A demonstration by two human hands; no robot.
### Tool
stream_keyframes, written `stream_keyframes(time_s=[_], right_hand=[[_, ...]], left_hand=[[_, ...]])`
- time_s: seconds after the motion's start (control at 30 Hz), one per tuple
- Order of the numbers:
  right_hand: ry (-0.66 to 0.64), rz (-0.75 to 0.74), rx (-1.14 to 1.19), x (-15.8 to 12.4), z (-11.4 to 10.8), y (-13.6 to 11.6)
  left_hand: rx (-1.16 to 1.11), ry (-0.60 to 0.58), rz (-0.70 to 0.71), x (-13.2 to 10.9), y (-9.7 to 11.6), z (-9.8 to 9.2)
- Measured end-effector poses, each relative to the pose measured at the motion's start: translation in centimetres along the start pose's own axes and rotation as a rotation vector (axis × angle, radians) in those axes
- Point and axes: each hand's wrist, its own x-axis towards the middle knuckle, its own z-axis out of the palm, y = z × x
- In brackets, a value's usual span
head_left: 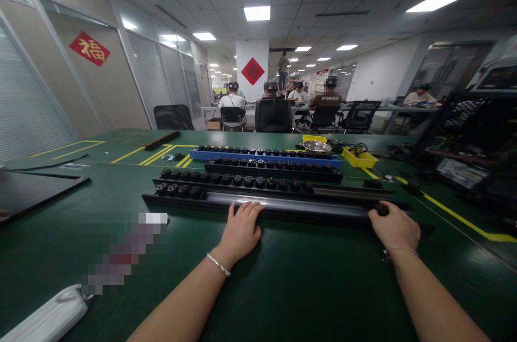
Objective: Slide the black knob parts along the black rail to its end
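The nearest long black channel rail [291,204] lies across the green table, with several round black socket-like parts [177,190] seated at its left end and a bare shiny strip along the rest. My left hand [242,229] rests on its front edge near the middle, fingers stretched over the rim. At the right end, my right hand [396,226] is closed around a small dark round part [381,209], partly hidden by the fingers. Just behind lies a second black rail [347,191] with a row of similar parts.
Farther back are another filled black rail [274,168] and a blue rail [264,156]. A metal bowl [317,146] and a yellow tray [360,159] stand beyond. A white strap-like object [48,315] lies front left, a black panel [36,191] far left. People sit in the background.
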Motion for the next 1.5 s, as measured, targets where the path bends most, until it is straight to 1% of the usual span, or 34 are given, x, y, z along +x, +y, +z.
stream_keyframes(time_s=[0.23,0.57,0.73,0.93,1.13,1.27,1.5], right_hand=[[-0.036,0.023,0.008,-0.2,-0.6,-0.1],[-0.003,0.036,0.035,0.3,-0.2,0.8],[-0.056,0.071,0.038,0.4,-0.7,0.9],[-0.124,0.146,0.105,0.6,-1.1,0.9],[-0.201,0.175,0.084,0.9,-1.8,0.8],[-0.214,0.149,0.081,1.1,-1.9,1.1],[-0.198,0.14,0.083,1.6,-1.1,1.7]], left_hand=[[-0.002,-0.008,-0.002,0.0,0.1,-0.2],[0.019,-0.014,-0.01,0.0,0.2,-0.2],[0.012,-0.015,-0.008,0.0,0.1,-0.1],[0.01,-0.013,-0.005,-0.1,0.1,-0.2],[0.006,-0.001,-0.006,0.0,0.2,-0.2],[-0.004,-0.009,-0.014,0.0,0.3,-0.2],[0.003,-0.003,-0.004,0.0,0.3,-0.2]])
